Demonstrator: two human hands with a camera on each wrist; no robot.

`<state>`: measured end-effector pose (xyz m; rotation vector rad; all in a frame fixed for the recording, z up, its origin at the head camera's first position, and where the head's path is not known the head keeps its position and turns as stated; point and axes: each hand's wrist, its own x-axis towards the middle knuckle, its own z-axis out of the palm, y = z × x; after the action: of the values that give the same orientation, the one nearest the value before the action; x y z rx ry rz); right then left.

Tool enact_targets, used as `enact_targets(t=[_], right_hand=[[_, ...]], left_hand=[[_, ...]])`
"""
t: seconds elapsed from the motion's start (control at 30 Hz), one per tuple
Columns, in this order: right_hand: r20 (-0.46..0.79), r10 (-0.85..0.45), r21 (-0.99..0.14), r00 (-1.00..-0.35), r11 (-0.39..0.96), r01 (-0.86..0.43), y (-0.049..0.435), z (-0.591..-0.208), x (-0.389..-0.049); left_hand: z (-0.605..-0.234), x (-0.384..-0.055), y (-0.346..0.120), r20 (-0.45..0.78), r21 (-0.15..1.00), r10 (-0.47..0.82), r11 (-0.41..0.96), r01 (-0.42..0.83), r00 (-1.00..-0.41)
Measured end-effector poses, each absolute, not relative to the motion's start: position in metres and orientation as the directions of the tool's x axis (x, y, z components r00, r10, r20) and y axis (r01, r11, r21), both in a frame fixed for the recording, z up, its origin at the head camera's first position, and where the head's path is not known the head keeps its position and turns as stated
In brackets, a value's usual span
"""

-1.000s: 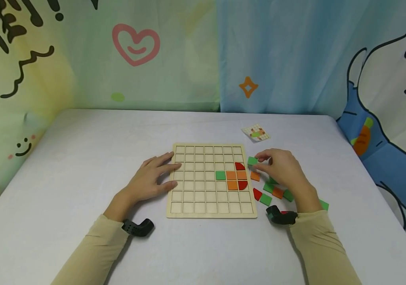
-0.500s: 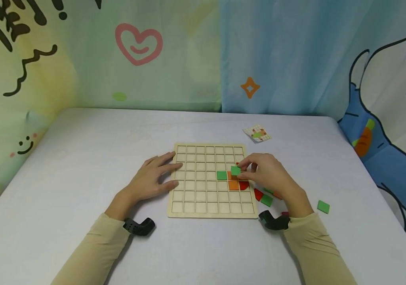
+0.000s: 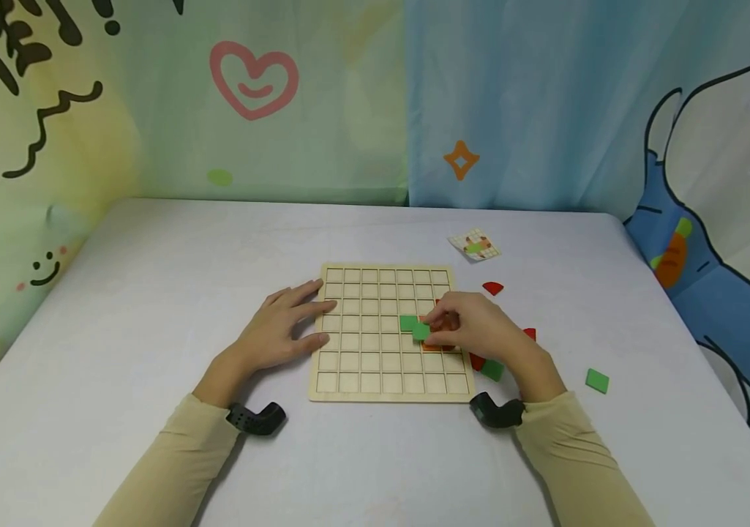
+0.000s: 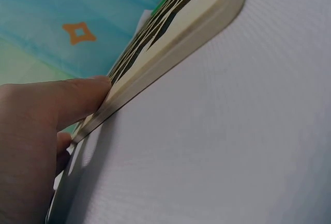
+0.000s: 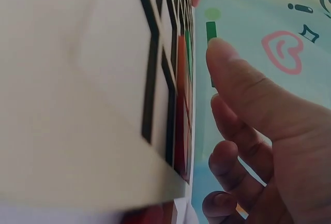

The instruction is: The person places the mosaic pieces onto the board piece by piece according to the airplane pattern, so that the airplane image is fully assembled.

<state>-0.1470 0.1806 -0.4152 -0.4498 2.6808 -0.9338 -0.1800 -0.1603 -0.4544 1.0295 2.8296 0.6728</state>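
A pale wooden grid board lies on the white table. My left hand rests on its left edge, fingers extended and thumb touching the rim. Over the board's right half, my right hand pinches a green square tile between thumb and fingertips. In the right wrist view this green tile stands apart from the board surface. Another green tile sits in a cell just to its upper left. Orange and red pieces in the cells to the right are mostly hidden under the right hand.
A small patterned card lies behind the board. Right of the board are a red rounded piece, a green tile, and a farther green tile. The right forearm hides part of the loose pieces.
My right hand has carried the green tile leftward from beside the board to over its cells, close to the placed green tile. The left hand has stayed put.
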Motion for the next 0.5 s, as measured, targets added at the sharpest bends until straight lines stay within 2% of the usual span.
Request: enact_targets(t=[0.5], right_hand=[[-0.120,-0.397,-0.595,-0.910,0.762,-0.255,0.169,-0.420,-0.143]], left_hand=[[-0.453,-0.179,-0.159,0.074,0.419,0.615,0.696,0.584,-0.785]])
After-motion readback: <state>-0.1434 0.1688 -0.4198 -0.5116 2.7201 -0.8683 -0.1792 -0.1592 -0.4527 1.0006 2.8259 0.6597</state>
